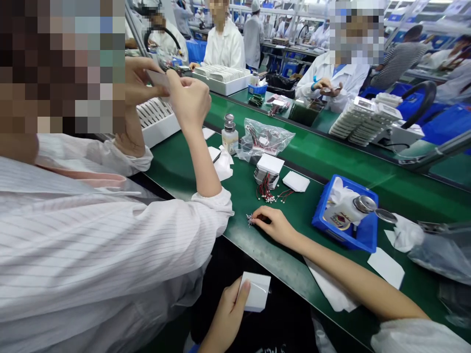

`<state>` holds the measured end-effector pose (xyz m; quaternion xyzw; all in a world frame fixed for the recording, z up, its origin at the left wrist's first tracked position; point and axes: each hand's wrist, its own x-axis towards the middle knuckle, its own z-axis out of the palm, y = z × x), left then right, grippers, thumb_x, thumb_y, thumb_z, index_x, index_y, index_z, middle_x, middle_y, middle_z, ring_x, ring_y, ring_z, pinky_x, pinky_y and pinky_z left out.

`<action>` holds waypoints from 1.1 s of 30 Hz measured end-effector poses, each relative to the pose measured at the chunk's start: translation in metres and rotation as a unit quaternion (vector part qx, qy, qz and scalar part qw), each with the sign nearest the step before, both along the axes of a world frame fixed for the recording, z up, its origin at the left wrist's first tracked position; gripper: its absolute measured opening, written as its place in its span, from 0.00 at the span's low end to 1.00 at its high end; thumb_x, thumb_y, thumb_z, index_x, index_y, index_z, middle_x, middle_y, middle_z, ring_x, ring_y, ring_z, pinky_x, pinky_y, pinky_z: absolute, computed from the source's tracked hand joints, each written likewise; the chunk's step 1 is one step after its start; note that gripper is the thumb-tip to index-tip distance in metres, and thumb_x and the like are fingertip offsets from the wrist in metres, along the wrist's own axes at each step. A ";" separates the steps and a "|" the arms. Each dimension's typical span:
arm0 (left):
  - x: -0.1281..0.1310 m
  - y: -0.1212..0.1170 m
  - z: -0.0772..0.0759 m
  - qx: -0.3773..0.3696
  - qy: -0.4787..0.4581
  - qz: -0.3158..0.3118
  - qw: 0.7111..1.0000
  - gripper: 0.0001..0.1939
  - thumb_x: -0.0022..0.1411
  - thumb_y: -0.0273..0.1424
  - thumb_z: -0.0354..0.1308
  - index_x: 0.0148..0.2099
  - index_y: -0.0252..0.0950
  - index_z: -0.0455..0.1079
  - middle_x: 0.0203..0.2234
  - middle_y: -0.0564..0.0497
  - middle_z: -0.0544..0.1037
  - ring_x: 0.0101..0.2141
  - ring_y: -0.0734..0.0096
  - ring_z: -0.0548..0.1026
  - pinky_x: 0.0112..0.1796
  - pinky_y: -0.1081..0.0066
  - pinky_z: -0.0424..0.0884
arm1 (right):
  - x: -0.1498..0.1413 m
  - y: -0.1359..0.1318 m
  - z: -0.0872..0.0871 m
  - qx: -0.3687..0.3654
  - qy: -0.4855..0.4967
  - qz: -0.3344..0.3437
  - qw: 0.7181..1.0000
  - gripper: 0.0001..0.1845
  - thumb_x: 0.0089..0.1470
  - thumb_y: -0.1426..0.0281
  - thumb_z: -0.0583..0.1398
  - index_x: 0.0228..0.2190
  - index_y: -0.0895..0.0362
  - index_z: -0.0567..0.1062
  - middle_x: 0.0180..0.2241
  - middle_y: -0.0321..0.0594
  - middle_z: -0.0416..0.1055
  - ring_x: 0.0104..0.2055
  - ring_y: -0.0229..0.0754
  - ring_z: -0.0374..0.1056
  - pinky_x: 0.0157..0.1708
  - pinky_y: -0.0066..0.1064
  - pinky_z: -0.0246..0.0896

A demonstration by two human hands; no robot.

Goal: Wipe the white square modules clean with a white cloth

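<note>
Low at the table's front edge, my left hand (228, 310) grips a flat white panel (256, 292) with one cut corner, thumb across its face. My right hand (275, 226) rests on the green table, its fingertips pinched together at a small pile of tiny silvery parts (249, 219). Whether a part is between those fingers is too small to tell. Beyond it stands a stack of white panels (270, 169) with red and black wires (265, 190) ending in small white connectors. One more white panel (296, 181) lies beside the stack.
Right of my hand sits a blue bin (344, 235) holding a bottle (346, 212) with a metal cap. Another bottle (230, 135) and a clear plastic bag (263, 137) stand farther back. Close at my left, a co-worker's hands (189, 98) hold a thin panel. White paper (329, 284) lies under my right forearm.
</note>
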<state>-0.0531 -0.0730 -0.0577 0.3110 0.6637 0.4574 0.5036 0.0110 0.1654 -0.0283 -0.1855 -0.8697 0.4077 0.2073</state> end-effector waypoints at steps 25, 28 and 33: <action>0.000 0.006 -0.004 0.051 -0.031 -0.010 0.998 0.27 0.70 0.49 0.45 0.41 0.32 0.75 0.27 0.49 0.75 0.30 0.67 0.71 0.32 0.72 0.65 | 0.028 -0.027 0.009 0.412 -0.125 0.113 0.895 0.20 0.66 0.68 0.53 0.57 0.60 0.69 0.57 0.53 0.70 0.58 0.53 0.64 0.50 0.47 0.63; 0.000 0.007 -0.005 0.052 -0.037 0.008 0.998 0.28 0.69 0.50 0.46 0.39 0.32 0.75 0.25 0.50 0.74 0.29 0.67 0.70 0.31 0.72 0.64 | 0.029 -0.026 0.016 0.442 -0.099 0.137 0.881 0.17 0.66 0.70 0.54 0.53 0.61 0.71 0.57 0.53 0.70 0.61 0.52 0.63 0.52 0.46 0.62; -0.001 0.008 -0.004 0.051 -0.032 0.033 0.998 0.28 0.68 0.51 0.46 0.36 0.32 0.74 0.23 0.50 0.73 0.27 0.68 0.69 0.29 0.73 0.64 | 0.034 -0.008 0.031 0.449 -0.061 0.110 0.884 0.14 0.65 0.75 0.52 0.50 0.61 0.72 0.52 0.51 0.74 0.57 0.51 0.66 0.49 0.43 0.62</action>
